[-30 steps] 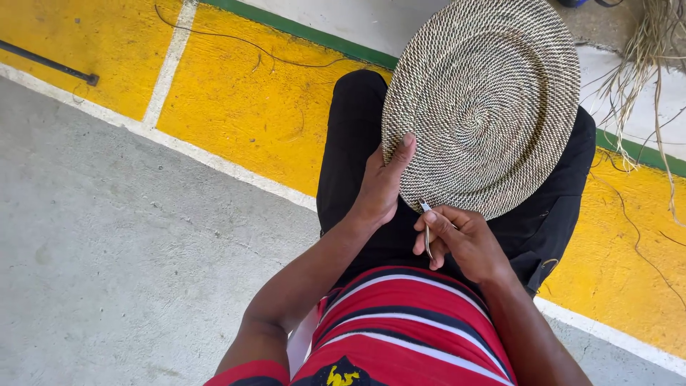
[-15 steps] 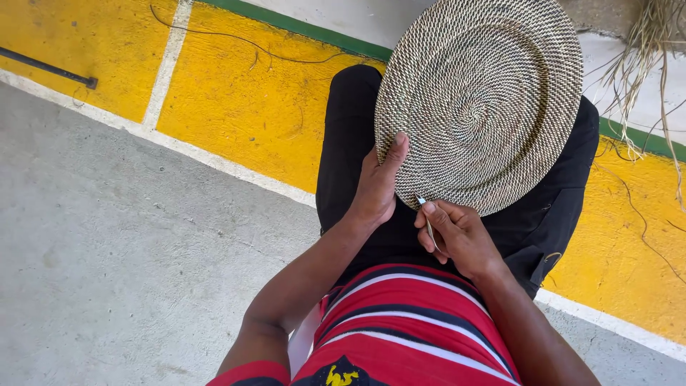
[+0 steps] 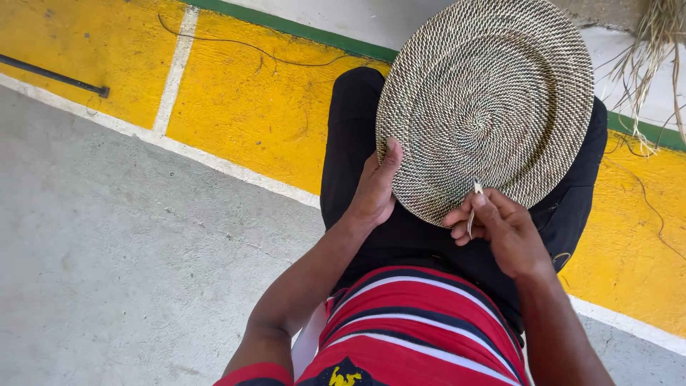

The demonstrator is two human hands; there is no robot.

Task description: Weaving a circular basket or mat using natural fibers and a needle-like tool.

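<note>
While my left hand [image 3: 375, 189] grips the near-left rim of the round, black-and-tan coiled woven tray [image 3: 487, 107] resting on my lap, my right hand [image 3: 496, 229] pinches a thin pale awl [image 3: 474, 204] at its near edge; steady, shallow pokes are best. Loose dry straw [image 3: 654, 43] lies beyond on the floor, well apart.

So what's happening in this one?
A seated person has a round woven tray resting on their lap. The left hand grips its near rim, thumb on top. The right hand pinches a thin pale tool at the rim's edge. Loose dry fibres lie on the floor beyond.
</note>
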